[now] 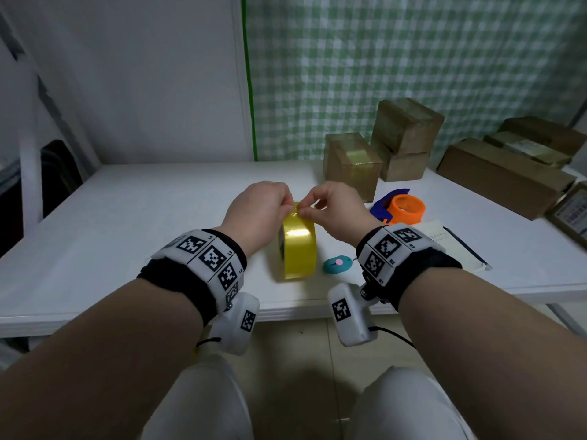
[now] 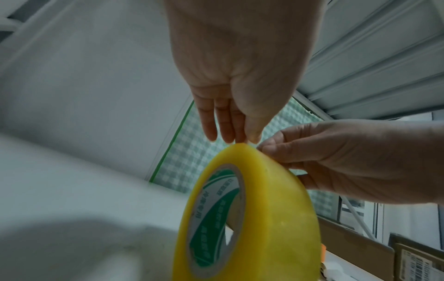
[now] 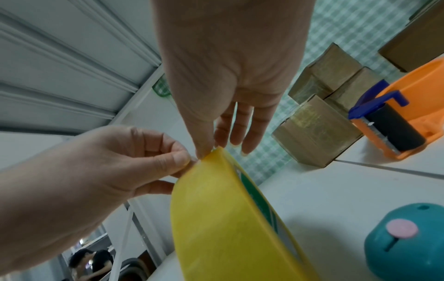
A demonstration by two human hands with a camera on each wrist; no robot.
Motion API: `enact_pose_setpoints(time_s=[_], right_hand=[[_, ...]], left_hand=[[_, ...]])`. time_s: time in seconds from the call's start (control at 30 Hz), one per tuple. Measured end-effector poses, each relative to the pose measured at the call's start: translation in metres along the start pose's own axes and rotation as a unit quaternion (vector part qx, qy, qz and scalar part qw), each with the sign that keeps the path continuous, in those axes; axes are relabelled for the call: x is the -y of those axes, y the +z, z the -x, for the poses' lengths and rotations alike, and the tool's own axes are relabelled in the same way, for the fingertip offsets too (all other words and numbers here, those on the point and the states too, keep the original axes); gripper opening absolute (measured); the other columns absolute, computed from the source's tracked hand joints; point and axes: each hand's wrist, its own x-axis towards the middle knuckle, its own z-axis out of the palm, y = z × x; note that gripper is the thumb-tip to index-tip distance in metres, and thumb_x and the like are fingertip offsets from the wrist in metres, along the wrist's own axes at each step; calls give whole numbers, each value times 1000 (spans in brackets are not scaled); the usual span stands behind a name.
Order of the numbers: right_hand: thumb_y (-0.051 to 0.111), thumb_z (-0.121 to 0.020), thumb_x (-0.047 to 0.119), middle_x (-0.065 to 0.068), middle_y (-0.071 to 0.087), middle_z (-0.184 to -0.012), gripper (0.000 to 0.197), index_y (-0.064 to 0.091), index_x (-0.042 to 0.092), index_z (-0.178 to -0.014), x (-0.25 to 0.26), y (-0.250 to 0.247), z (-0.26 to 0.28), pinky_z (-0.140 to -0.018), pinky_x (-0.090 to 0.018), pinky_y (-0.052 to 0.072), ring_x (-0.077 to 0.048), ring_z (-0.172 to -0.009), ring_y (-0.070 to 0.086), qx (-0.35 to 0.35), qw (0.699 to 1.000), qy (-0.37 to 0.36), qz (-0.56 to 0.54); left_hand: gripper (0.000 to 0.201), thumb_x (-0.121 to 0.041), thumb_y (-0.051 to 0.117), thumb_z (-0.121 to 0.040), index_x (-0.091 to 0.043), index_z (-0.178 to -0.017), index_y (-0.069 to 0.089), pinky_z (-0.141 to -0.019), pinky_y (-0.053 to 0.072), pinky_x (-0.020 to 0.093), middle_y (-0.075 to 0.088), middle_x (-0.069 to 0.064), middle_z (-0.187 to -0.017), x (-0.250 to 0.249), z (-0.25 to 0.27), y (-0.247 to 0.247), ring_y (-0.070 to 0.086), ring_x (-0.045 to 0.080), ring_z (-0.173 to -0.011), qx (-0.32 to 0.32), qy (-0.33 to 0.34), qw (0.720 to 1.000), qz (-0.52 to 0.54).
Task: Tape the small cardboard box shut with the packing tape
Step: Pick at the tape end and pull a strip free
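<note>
The yellow packing tape roll stands on edge on the white table, close to the front edge. Both hands meet at the top of the roll. My left hand pinches the roll's top rim from the left with curled fingers. My right hand pinches the same spot from the right, thumb tip on the tape surface. The roll's green-printed core shows in the left wrist view. A small cardboard box stands behind the hands to the right, a shiny tape strip across its top.
Two more small boxes are stacked behind it. An orange and blue tape dispenser lies right of my hands. A teal cutter sits by the roll. A notepad with a pen and long boxes fill the right side.
</note>
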Motion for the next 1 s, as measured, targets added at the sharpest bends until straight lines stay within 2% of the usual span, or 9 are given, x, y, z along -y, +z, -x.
enact_pose_setpoints(time_s=[0.03, 0.1, 0.23, 0.4, 0.5, 0.67, 0.77, 0.83, 1.0], right_hand=[[67, -85, 21, 0, 63, -100, 8, 73, 15, -87, 1, 0, -1, -62, -22, 42, -9, -85, 53, 1, 1000, -9, 10], [63, -87, 19, -4, 66, -101, 11, 71, 12, -89, 3, 0, -2, -70, -23, 40, -12, -85, 54, -1, 998, -36, 48], [53, -92, 18, -11, 65, -103, 20, 68, 7, -98, 11, 2, -1, -78, -33, 47, -26, -94, 61, -6, 984, -90, 153], [44, -96, 19, -14, 63, -105, 23, 63, 7, -105, 12, 2, 3, -75, -38, 45, -34, -93, 61, -15, 966, -119, 228], [43, -97, 14, -16, 63, -99, 19, 58, 5, -104, 12, 6, 5, -68, -39, 43, -36, -87, 61, -26, 956, -140, 255], [39, -97, 8, -16, 63, -93, 17, 54, 3, -104, 9, 10, 3, -61, -35, 32, -35, -81, 61, -36, 948, -155, 277], [40, -96, 9, -14, 63, -93, 16, 54, 6, -104, 7, 11, 0, -60, -36, 36, -35, -80, 61, -43, 955, -142, 255], [43, -95, 11, -13, 64, -95, 16, 57, 7, -102, 5, 11, -2, -67, -37, 42, -32, -83, 59, -49, 971, -130, 195], [54, -89, 6, -7, 63, -97, 16, 66, 10, -98, -2, 10, -10, -76, -25, 43, -14, -83, 52, -40, 992, -98, 68]], left_hand=[[15, -20, 54, -92, -11, -98, 65, -80, 43, 34, 65, 8, -103, 0, 0, 0, 58, 25, -98, -3, 5, 1000, -4], [14, -19, 53, -92, -11, -98, 64, -79, 43, 34, 66, 7, -102, 2, 1, 1, 58, 25, -97, -7, 14, 1000, -6], [14, -18, 54, -92, -11, -98, 64, -76, 41, 30, 68, 7, -98, 8, 1, 3, 59, 24, -93, -20, 18, 999, 20], [11, -18, 62, -87, -14, -96, 67, -80, 47, 29, 71, 3, -98, 12, 0, 4, 64, 19, -94, -13, 14, 998, 61], [7, -16, 61, -87, -14, -91, 66, -75, 39, 24, 69, 3, -97, 13, 0, 8, 61, 20, -93, -31, 19, 998, 44], [8, -10, 51, -89, -7, -91, 58, -69, 34, 27, 62, 10, -93, 9, 3, 13, 56, 27, -87, -53, 39, 998, 8], [10, -11, 48, -92, -6, -94, 56, -69, 32, 26, 57, 6, -90, 8, 0, 14, 51, 22, -83, -55, 36, 998, 15], [10, -13, 49, -93, -7, -95, 56, -70, 32, 26, 51, 0, -87, 9, -2, 14, 46, 17, -80, -52, 31, 998, 30], [4, -11, 52, -91, -10, -94, 55, -70, 35, 26, 52, 0, -88, 16, -5, 15, 50, 19, -81, -41, 18, 995, 87]])
